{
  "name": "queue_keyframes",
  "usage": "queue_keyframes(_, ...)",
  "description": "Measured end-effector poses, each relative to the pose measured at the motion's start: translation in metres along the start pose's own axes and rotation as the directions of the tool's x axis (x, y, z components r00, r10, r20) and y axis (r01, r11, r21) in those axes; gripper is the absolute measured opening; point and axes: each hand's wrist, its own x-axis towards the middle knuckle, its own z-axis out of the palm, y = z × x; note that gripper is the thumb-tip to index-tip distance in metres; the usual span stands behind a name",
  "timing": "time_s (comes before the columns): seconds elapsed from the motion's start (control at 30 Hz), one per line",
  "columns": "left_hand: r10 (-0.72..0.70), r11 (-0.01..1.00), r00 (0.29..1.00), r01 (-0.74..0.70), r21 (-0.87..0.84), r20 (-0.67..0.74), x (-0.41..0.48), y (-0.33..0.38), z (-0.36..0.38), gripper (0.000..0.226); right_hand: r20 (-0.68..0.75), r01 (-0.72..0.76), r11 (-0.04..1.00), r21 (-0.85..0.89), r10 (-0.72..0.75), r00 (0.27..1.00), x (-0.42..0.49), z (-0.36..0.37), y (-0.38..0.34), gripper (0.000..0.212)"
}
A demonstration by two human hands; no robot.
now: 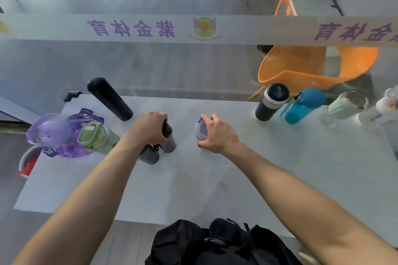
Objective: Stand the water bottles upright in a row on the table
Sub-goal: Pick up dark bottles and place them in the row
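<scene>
Head view, single entry.

- Tabletop [215,189]: white, carrying bottles in a loose line.
- Left hand [148,128]: grip wrapped shut around the black cap of a grey bottle [169,144], which stands upright at centre-left; a second grey bottle [150,156] sits touching it, just nearer.
- Right hand [215,135]: grip curled closed over the lid of a pale bottle [200,130], upright at centre; its body is mostly hidden.
- Already upright: tall black flask [109,99], green-lidded bottle [97,137], purple bottle [51,133] at left; dark flask [271,102], teal bottle [303,106], clear bottles [346,106] at right.

Handling note, as judgement: press each base flat before letting go, release straight upward, and set both held bottles on the line the neighbours make, leaving gaps so no knuckle tips the adjacent grey one.
</scene>
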Motion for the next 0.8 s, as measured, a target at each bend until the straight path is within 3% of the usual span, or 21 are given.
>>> queue_keyframes(0.33,0.15,0.982,0.986,-0.158,-0.104,-0.074,0.05,0.019,-0.02,0.056,-0.243,-0.22,0.968,0.12,0.244,0.939,0.044,-0.054,0.054,0.084)
queue_keyframes(0.8,0.185,0.973,0.977,-0.198,-0.121,-0.109,0.084,0.022,-0.028,0.065,-0.149,-0.372,0.927,0.043,0.374,0.915,0.099,-0.069,0.069,0.081)
